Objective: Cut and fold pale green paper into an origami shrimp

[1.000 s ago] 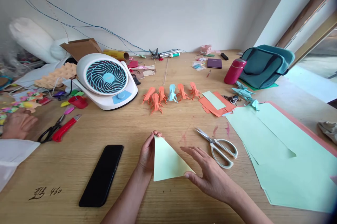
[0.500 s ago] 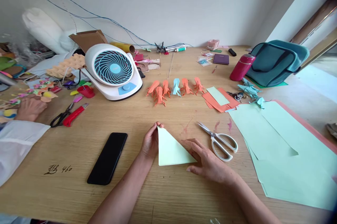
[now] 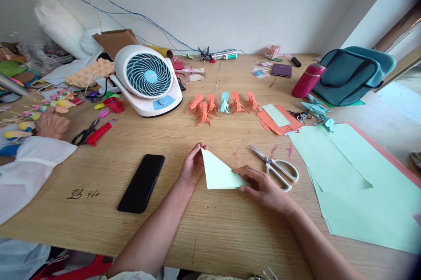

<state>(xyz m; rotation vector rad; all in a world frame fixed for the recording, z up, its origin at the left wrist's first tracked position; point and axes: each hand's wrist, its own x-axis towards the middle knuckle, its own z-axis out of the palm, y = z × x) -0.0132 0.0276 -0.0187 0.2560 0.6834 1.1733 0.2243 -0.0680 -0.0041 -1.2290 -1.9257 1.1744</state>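
A pale green sheet of paper [image 3: 219,172], folded into a triangle, is between my hands just above the table. My left hand [image 3: 194,164] pinches its upper left corner. At the right corner, my right hand [image 3: 263,186] closes on the paper with thumb below and fingers along the slanted edge. White-handled scissors [image 3: 279,168] lie slightly apart, just beyond my right hand. Farther back stand several orange folded-paper insects [image 3: 204,113] and one light blue folded-paper insect [image 3: 224,103].
A black phone [image 3: 141,183] lies left of my forearm, a fan [image 3: 149,80] behind it. Large green sheets [image 3: 362,205] cover the right side, near a red bottle [image 3: 309,80] and a teal bag [image 3: 355,76]. Another person's hand [image 3: 52,123] rests at far left, near black scissors [image 3: 86,133].
My right hand has closed on the triangle's right corner, where it was looser before. The paper is tilted a little more. The whole view has shifted slightly.
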